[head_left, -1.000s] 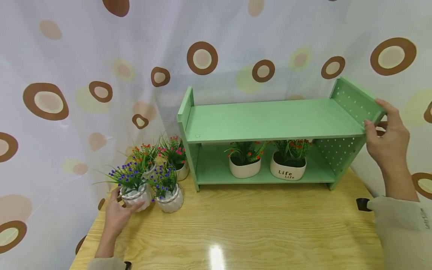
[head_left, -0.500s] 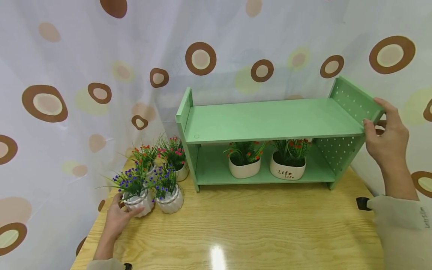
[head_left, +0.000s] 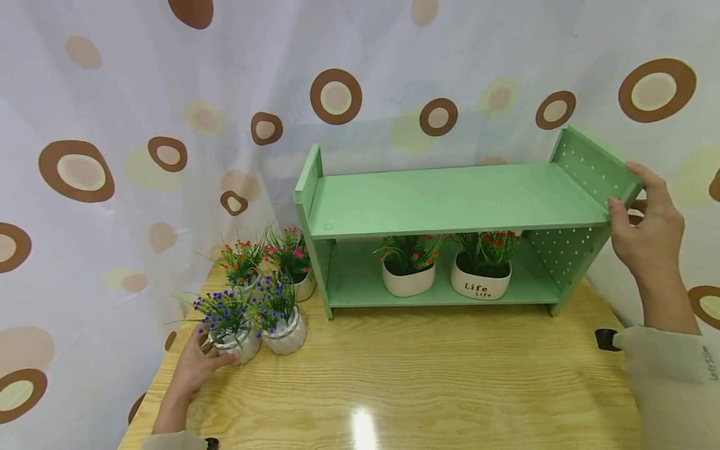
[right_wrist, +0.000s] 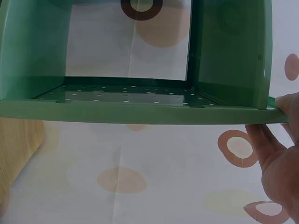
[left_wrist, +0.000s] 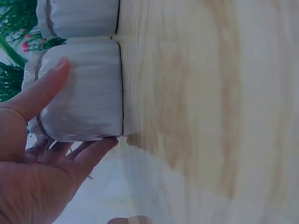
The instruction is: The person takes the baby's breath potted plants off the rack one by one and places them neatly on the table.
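My left hand (head_left: 194, 369) grips a white pot of purple flowers (head_left: 233, 340), with the thumb across its front and the fingers round its left side. In the left wrist view the thumb (left_wrist: 51, 86) lies flat on the white pot (left_wrist: 88, 93), whose base is at the wooden table. At the upper right my right hand (head_left: 649, 228) holds the right side panel (head_left: 599, 169) of a green two-tier shelf (head_left: 450, 197). The right wrist view has that hand (right_wrist: 280, 154) pinching the edge of the green panel (right_wrist: 140, 114), thumb on one face, fingers on the other.
Beside the held pot stands another white pot with purple flowers (head_left: 284, 334). Behind are orange-red flowers (head_left: 242, 259) and a pink-flowered pot (head_left: 304, 286). Two cream planters, one plain (head_left: 407, 281) and one lettered "Life" (head_left: 480, 281), sit on the shelf's lower tier. The wooden table (head_left: 394, 375) extends in front.
My left hand has shifted the purple-flowered pot slightly to the right and toward me, near the other purple-flowered pot. My right hand keeps its hold on the shelf's side panel.
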